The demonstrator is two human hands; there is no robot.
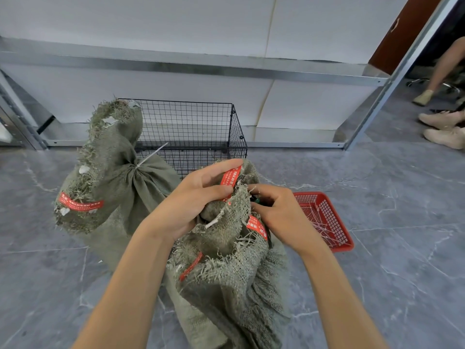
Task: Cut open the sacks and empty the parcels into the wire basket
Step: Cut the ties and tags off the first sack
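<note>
The cutting step is in hand, and it is done on the near sack (226, 273), which stands on the floor (402, 285) in the middle of the view. Its gathered neck is gripped by the left hand (198, 197), the fingers curled round the cloth. A small dark tool (257, 199) is held in the closed right hand (279, 212). Most of the tool is hidden, so its kind cannot be told. A white tie (213, 222) is seen sticking out of the neck; whether it is already cut cannot be told.

The far sack (113, 177), at ten o'clock from the near one, is closed by a second tie (151, 156). The wire basket (191, 122) stands at twelve o'clock, just behind both sacks, and no parcels are seen in it. White strips are held in a red basket (324, 220) at three o'clock.

For the next move, the tool probably must be brought onto the tie, well away from the left fingers. Then the neck can be opened and the sack tipped toward twelve o'clock.
</note>
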